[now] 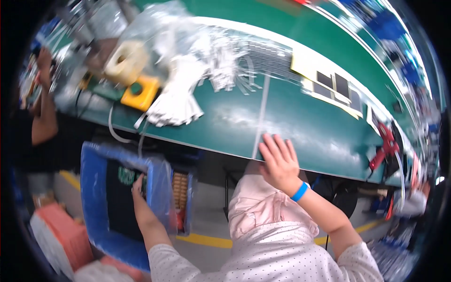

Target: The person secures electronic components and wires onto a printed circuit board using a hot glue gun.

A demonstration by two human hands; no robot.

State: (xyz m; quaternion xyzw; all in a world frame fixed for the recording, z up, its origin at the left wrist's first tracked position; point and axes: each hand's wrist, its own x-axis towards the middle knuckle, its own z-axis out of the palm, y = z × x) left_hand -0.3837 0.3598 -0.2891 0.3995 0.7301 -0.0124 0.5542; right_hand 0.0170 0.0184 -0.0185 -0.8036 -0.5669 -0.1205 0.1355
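Note:
My left hand (137,186) reaches down into a blue plastic bin (96,225) on the left, below the table's edge. It is at the edge of a black sheet-like thing (123,207) inside the bin, close to some green and dark pieces (126,176). Its fingers are mostly hidden and smeared, so a grip cannot be made out. My right hand (280,162) rests palm down on the front edge of the green table (225,127), fingers stretched out and holding nothing. A blue band circles that wrist.
Bundled white strips (177,96), a yellow box with a green button (140,93) and a tape roll (124,61) lie at the table's left. Dark pads on pale sheets (331,87) are at the back right, a red glue gun (386,146) far right. Another person's arm (45,103) shows far left.

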